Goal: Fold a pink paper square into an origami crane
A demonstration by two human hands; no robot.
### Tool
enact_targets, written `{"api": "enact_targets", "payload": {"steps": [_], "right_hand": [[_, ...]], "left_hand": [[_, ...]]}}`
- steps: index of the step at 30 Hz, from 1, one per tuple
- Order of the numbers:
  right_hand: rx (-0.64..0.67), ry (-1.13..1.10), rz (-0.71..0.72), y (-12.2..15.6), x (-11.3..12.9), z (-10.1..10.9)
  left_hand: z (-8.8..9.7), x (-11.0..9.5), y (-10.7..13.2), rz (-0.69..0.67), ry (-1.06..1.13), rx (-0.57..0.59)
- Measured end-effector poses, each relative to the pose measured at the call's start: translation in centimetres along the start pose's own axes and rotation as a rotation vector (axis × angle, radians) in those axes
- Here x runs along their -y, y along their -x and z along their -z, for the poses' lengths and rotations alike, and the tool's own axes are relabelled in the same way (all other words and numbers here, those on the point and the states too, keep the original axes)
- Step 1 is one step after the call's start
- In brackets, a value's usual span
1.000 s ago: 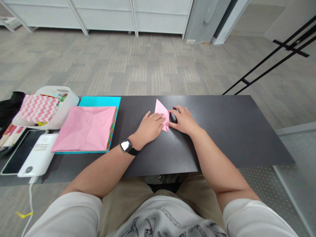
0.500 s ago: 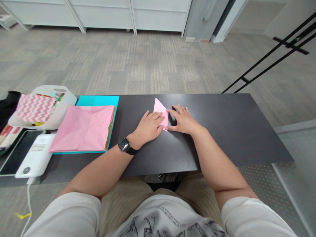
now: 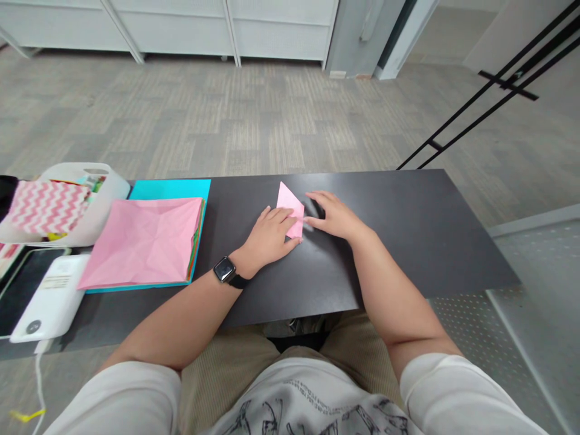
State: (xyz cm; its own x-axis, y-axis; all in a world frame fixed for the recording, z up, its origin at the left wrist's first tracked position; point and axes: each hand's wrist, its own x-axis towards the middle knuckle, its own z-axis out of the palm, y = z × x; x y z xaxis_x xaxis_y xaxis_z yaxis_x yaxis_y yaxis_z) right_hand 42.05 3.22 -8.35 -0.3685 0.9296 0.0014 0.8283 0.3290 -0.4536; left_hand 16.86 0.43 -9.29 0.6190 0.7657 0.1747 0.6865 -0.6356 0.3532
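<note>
A small folded sheet of pink paper (image 3: 287, 196) lies on the dark table, its pointed tip facing away from me. My left hand (image 3: 270, 234) rests flat over its lower left part, fingers spread and hiding some of it. My right hand (image 3: 333, 215) is at the paper's right edge, with the thumb close to that edge and the fingers curved apart; whether the thumb touches it I cannot tell. No paper shows between the right thumb and fingers.
At the left, a creased pink sheet (image 3: 149, 241) tops a stack of coloured paper on a blue sheet (image 3: 174, 186). Beyond it stand a white basket (image 3: 102, 208), a white power bank (image 3: 52, 296) with a cable, and a dark-screened tablet (image 3: 27, 272). The table (image 3: 408, 241) extends rightward.
My right thumb has moved up along the paper's right edge, and the fingers have drawn nearer the thumb. My left hand stays pressed on the paper. The view has shifted slightly.
</note>
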Motion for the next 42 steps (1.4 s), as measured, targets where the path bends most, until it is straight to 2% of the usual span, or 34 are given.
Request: {"api": "enact_targets", "payload": {"steps": [2,9,21,25,35,38,40,42], "right_hand": [[-0.030,0.025,-0.021,-0.1,0.0,0.0],[0.084,0.123,-0.048,0.3,0.3,-0.8],[0.081,0.129,-0.026,0.2,-0.1,-0.9],[0.058,0.135,-0.057,0.0,-0.4,-1.1],[-0.100,0.138,-0.288,-1.4,-1.9,-1.3],[-0.196,0.132,-0.337,-1.8,-2.4,-1.4],[-0.301,0.099,-0.321,-1.8,-2.4,-1.1],[-0.373,0.047,-0.242,-1.7,-1.9,-0.7]], "left_hand": [[0.0,0.0,0.0,-0.032,0.010,0.010],[0.1,-0.5,0.0,-0.006,0.012,-0.004],[0.3,-0.6,0.0,-0.041,0.062,0.013],[0.4,-0.7,-0.1,-0.025,0.066,0.022],[0.3,-0.5,-0.2,-0.029,0.068,0.035],[0.3,-0.5,-0.2,-0.025,0.066,0.040],[0.2,-0.5,-0.1,-0.024,0.063,0.037],[0.2,-0.5,-0.1,-0.023,0.062,0.032]]}}
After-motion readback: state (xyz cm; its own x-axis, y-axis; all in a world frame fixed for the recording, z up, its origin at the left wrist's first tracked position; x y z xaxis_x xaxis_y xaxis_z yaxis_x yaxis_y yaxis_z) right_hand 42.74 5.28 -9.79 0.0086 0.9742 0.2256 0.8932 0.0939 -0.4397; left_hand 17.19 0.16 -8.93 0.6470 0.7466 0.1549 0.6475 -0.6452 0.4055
